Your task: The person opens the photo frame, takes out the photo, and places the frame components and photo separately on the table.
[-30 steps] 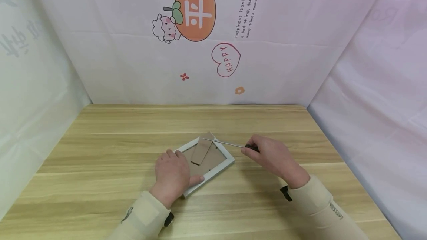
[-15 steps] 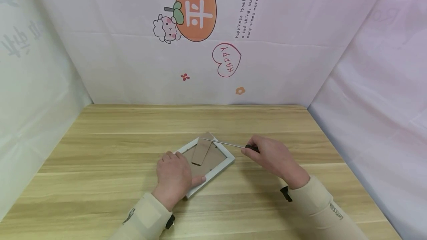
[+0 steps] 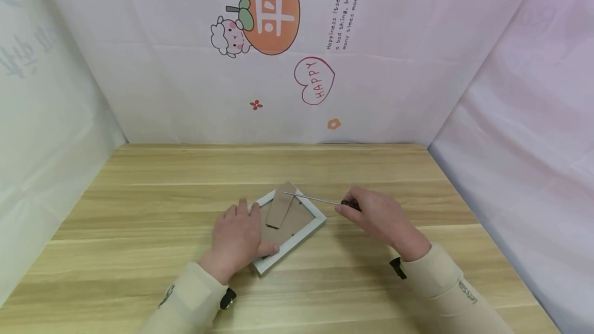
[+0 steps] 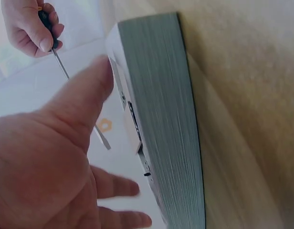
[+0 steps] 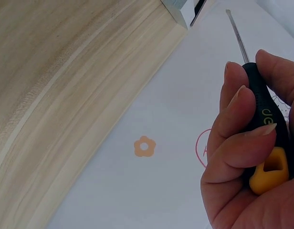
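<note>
A silver-grey picture frame (image 3: pixel 300 236) lies face down on the wooden table, its brown backboard (image 3: pixel 297 220) showing. On the backboard is a brown stand flap (image 3: pixel 280 209), one end jutting past the frame's far edge. My left hand (image 3: pixel 236 235) is over the frame's left corner, fingers spread and fairly straight, the thumb by the near edge. Whether it presses on the frame cannot be told. My right hand (image 3: pixel 378 216) grips a flat-tipped screwdriver (image 5: pixel 266 102) by its dark green and yellow handle. Its thin shaft reaches left, with the tip above the flap.
The light wooden tabletop (image 3: pixel 153 195) surrounds the frame. White printed cloth walls (image 3: pixel 185 92) rise at the back and on both sides. Small black tabs (image 4: pixel 147 174) stick up along the frame's inner edge.
My left hand has shifted slightly left, its fingers lifted and spread wider, uncovering more of the frame's near left corner. The right hand and screwdriver have stayed in place.
</note>
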Demonstrator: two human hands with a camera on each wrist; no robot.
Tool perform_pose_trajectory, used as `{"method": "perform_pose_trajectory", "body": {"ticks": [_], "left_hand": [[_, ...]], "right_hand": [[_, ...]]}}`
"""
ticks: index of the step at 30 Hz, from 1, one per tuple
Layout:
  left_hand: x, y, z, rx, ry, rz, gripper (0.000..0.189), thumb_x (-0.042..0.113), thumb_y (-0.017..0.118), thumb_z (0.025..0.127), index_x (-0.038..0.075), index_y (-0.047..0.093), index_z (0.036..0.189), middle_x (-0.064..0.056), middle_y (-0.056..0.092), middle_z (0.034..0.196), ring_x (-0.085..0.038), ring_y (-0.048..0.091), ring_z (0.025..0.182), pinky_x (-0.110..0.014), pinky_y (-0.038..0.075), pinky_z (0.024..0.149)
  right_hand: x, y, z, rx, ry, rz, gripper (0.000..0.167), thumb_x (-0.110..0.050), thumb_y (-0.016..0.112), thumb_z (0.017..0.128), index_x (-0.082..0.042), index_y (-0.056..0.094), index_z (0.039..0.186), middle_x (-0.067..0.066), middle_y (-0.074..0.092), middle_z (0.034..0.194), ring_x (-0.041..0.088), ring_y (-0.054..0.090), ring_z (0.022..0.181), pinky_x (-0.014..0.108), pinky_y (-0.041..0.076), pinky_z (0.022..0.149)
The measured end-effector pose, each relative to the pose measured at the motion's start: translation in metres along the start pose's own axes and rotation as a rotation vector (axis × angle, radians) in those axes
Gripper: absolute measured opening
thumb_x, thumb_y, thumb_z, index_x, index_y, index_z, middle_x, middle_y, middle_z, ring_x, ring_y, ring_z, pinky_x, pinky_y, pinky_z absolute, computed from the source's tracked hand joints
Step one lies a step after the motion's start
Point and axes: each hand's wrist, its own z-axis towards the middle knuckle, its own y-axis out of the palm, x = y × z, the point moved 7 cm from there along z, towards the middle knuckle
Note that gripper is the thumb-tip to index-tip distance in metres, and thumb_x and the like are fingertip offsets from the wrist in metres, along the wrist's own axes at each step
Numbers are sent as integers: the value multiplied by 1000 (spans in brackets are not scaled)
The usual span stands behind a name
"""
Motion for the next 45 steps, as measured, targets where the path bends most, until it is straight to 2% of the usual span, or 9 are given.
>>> {"method": "perform_pose_trajectory", "body": {"ticks": [4, 9, 15, 23, 27, 31, 34, 39, 45], "left_hand": [[1, 3, 2, -33, 53, -16, 109, 72, 78, 78, -1, 48, 152, -36, 44, 154, -51, 53, 133, -61, 47, 108], [2, 5, 3, -51, 58, -2, 108, 74, 77, 78, 0, 49, 152, -36, 47, 151, -51, 57, 128, -61, 48, 106], [3, 5, 1, -59, 22, 43, 109, 77, 75, 77, -2, 51, 150, -37, 52, 147, -53, 60, 124, -60, 50, 105], [4, 3, -2, -46, -74, 96, 112, 81, 72, 75, -2, 55, 147, -34, 60, 136, -42, 66, 111, -51, 59, 88], [6, 2, -5, -6, -98, 120, 112, 84, 72, 72, -3, 59, 141, -27, 67, 112, -33, 66, 89, -44, 59, 71], [7, 0, -7, 39, -114, 112, 107, 84, 74, 69, -4, 64, 129, -20, 61, 90, -28, 59, 73, -40, 54, 58], [7, 0, -8, 50, -131, 103, 107, 83, 75, 68, -6, 64, 126, -23, 63, 92, -29, 61, 75, -41, 55, 58], [8, 2, -9, 39, -159, 103, 114, 85, 74, 68, -8, 62, 133, -30, 67, 105, -34, 66, 83, -44, 58, 63], [9, 2, -11, 37, -171, 98, 115, 85, 73, 70, -10, 62, 133, -31, 66, 103, -33, 65, 79, -44, 57, 60]], "right_hand": [[-1, 0, 1, 2, -7, -4, 24, -44, 67, 100, -21, 70, 95, -12, 61, 76, 8, 53, 66, 29, 46, 62], [-1, 1, 0, -5, -2, 4, 24, -44, 67, 100, -21, 70, 96, -12, 62, 77, 9, 54, 66, 30, 46, 62], [0, 1, 0, -13, -1, 13, 23, -43, 67, 101, -21, 71, 99, -11, 63, 79, 9, 55, 68, 30, 47, 64], [-2, 1, 0, -8, -8, 5, 23, -42, 68, 101, -20, 71, 98, -11, 62, 78, 9, 54, 67, 29, 46, 62], [-1, 0, -1, -10, -3, 8, 23, -42, 68, 100, -20, 70, 98, -11, 62, 77, 9, 53, 66, 30, 46, 62], [-1, 1, -1, -12, 3, 8, 23, -43, 68, 100, -20, 70, 97, -11, 61, 76, 10, 53, 66, 30, 45, 63], [-1, 1, -1, -11, 7, 7, 23, -43, 68, 100, -20, 70, 97, -11, 61, 76, 10, 53, 66, 30, 45, 63], [0, 1, -1, -14, 11, 4, 23, -43, 68, 100, -20, 70, 98, -11, 62, 77, 10, 53, 67, 30, 46, 64], [-1, 1, -2, -16, 7, 2, 24, -43, 68, 101, -19, 71, 99, -11, 62, 78, 10, 53, 67, 30, 46, 64]]}}
